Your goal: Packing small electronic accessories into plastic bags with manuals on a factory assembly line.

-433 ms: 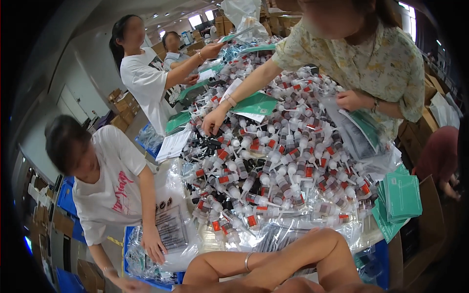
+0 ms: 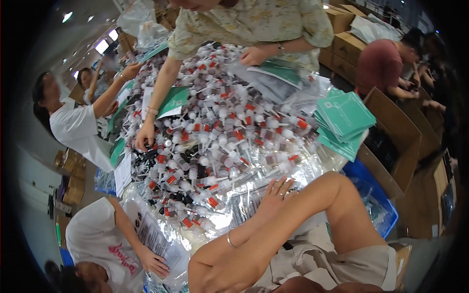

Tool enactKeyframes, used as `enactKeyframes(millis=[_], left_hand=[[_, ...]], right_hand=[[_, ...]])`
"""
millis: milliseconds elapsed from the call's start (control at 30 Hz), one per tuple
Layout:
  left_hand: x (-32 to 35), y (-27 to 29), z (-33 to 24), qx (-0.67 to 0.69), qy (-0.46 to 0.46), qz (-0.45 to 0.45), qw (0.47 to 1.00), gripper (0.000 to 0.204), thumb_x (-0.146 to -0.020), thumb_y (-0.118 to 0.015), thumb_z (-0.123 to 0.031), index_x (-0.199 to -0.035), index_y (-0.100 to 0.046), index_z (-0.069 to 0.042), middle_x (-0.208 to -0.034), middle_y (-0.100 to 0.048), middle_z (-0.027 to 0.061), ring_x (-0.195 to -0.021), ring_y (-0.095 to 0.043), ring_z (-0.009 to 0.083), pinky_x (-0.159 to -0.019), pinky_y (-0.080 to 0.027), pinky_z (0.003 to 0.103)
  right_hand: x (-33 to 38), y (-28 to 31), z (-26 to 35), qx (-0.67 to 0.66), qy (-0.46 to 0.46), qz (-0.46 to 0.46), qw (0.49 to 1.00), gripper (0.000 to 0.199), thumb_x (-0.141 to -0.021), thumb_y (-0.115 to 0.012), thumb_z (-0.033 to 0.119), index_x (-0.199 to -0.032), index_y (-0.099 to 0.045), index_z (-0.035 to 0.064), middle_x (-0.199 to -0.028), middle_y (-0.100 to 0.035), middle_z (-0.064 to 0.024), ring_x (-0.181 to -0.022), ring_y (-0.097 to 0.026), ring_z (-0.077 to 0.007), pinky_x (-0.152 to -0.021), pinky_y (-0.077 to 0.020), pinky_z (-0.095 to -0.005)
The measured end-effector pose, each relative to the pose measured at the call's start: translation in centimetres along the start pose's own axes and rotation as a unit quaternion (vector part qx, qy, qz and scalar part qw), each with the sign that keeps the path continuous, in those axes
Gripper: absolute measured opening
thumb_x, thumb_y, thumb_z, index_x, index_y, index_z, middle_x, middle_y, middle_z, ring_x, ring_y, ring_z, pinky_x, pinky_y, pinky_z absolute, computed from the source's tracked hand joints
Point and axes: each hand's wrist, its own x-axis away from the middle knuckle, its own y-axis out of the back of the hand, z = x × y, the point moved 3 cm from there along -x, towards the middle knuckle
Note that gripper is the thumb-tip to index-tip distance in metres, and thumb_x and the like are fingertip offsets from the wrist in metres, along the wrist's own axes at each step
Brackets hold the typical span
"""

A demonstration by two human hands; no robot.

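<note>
My left hand lies with its fingers apart on clear plastic packaging, at the near edge of a large heap of small bottles. The bottles have translucent bodies, white nozzle tops and red or dark bands. A bangle sits on my left wrist and a ring on one finger. My right forearm crosses over the left one, and my right hand rests against my left arm near the elbow. The right hand's fingers are not clearly visible. Neither hand holds a bottle.
Green flat sleeves are stacked at the right table edge, beside an open carton and a blue bin. Across the heap a co-worker's hand reaches among bottles. Another person's hand lies on a printed plastic bag.
The view has swung to the right, so the table sits further left. My left hand, mostly hidden earlier, now shows on the plastic. The person at left has bent lower.
</note>
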Motion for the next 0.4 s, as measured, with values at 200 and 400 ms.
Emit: enactKeyframes(millis=[200,400], left_hand=[[-0.3,0.7,-0.3,0.021,0.000,0.045,0.999,0.021,-0.075,-0.059,-0.015,-0.093,-0.057,-0.006,-0.116,-0.051,0.0115,-0.120,-0.041,0.0280,-0.104,-0.024,0.051],[0.0,1.7,-0.5,0.114,-0.013,-0.008,0.993,0.029,-0.075,-0.061,-0.009,-0.103,-0.056,-0.010,-0.113,-0.050,0.0103,-0.119,-0.041,0.0279,-0.102,-0.026,0.049]], right_hand=[[15.8,0.1,3.3,0.137,-0.300,-0.300,0.895,0.017,-0.091,-0.051,0.011,-0.102,-0.058,-0.0006,-0.097,-0.061,-0.0104,-0.090,-0.059,-0.0217,-0.080,-0.0457,-0.0317],[25.4,-6.2,7.5,0.184,-0.547,-0.588,0.567,0.018,-0.087,-0.057,0.013,-0.103,-0.062,0.0055,-0.096,-0.062,-0.0114,-0.083,-0.061,-0.0157,-0.074,-0.0480,-0.0271]])
